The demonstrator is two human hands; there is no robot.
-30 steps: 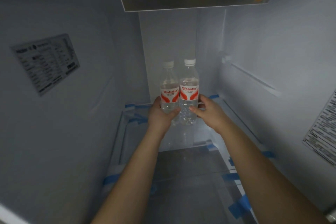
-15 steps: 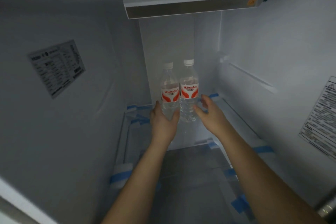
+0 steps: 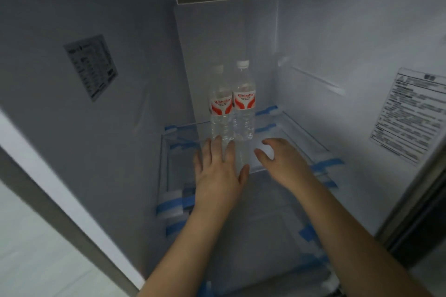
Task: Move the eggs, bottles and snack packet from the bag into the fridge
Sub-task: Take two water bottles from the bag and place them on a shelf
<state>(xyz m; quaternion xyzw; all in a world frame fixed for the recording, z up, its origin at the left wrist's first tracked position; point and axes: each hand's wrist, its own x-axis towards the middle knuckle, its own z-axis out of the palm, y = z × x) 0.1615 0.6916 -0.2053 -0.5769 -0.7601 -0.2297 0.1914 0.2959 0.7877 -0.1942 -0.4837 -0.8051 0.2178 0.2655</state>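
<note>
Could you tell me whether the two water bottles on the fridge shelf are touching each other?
Touching. In the head view the left bottle and right bottle stand upright with their labelled sides pressed together, no gap between them.

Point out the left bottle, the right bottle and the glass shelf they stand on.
left bottle (image 3: 220, 106): head view, on its label.
right bottle (image 3: 244, 102): head view, on its label.
glass shelf (image 3: 289, 132): head view, bare part right of bottles.

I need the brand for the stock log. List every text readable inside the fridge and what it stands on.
"Wahaha": red label of the left bottle.
"Wahaha": red label of the right bottle; the small print beneath both is blurred.
Left wall sticker: too blurred to read.
Right wall sticker: print too small to read.
</note>
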